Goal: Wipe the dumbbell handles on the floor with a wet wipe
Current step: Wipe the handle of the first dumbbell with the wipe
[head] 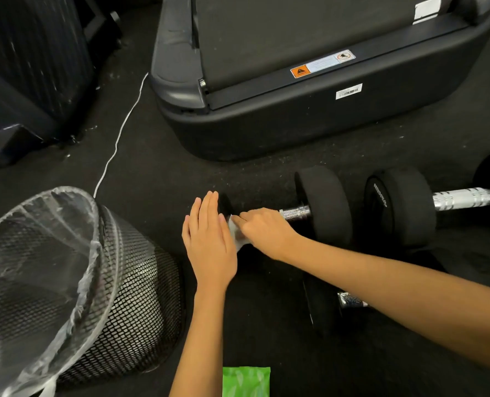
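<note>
A dumbbell lies on the dark floor with a chrome handle [295,214] and black end weights [325,206]. My right hand [263,232] grips a white wet wipe [236,233] wrapped around the left part of that handle. My left hand [209,239] rests flat, fingers straight, against the dumbbell's left end weight, which it mostly hides. A second dumbbell [398,206] with a chrome bar [467,196] lies to the right. A third dumbbell [323,306] lies nearer me, partly under my right forearm.
A black mesh waste bin [135,305] with a clear plastic liner stands at the left. A treadmill base [309,118] fills the far side. A white cable [117,138] runs across the floor. A green wipes pack [246,381] lies at the bottom edge. Dark furniture stands far left.
</note>
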{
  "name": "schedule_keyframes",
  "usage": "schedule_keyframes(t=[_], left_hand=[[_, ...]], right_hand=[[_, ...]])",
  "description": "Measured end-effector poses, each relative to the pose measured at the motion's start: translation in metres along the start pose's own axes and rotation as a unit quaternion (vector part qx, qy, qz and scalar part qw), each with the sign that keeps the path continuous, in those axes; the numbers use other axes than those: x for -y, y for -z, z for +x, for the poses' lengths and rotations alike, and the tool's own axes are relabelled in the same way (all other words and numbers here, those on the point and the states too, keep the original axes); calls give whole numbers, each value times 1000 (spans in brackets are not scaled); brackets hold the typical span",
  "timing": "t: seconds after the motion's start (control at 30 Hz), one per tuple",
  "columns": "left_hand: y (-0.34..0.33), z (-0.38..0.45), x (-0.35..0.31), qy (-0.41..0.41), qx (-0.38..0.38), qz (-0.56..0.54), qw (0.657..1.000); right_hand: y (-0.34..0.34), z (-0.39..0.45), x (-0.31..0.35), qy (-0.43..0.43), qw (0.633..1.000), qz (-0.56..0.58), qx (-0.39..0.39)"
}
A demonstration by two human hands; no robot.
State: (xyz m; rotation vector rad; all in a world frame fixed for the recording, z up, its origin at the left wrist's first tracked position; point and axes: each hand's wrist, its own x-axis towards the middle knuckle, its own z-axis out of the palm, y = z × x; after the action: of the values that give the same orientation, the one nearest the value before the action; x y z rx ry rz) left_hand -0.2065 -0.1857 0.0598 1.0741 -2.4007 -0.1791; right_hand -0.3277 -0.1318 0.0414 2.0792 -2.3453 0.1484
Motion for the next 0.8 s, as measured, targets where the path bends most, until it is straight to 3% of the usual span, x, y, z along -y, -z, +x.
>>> schedule_keyframes(t=[0.13,0.3,0.57,0.7,0.8], left_hand=[[1,1,1,-3,5,3,1000],[-1,1,0,-2,2,6,1000],[1,-1,0,-3,0,8,1000],[2,1,-1,0,3,-3,1000],[1,0,-1,-1,0,9,1000]], right_hand=[[9,9,-6,-18,996,65,58],[5,4,-5,5,998,62,11],[6,2,-4,-4,995,87,38],[18,12,-13,-54,987,147,45],[14,8,-10,-34,990,124,58]])
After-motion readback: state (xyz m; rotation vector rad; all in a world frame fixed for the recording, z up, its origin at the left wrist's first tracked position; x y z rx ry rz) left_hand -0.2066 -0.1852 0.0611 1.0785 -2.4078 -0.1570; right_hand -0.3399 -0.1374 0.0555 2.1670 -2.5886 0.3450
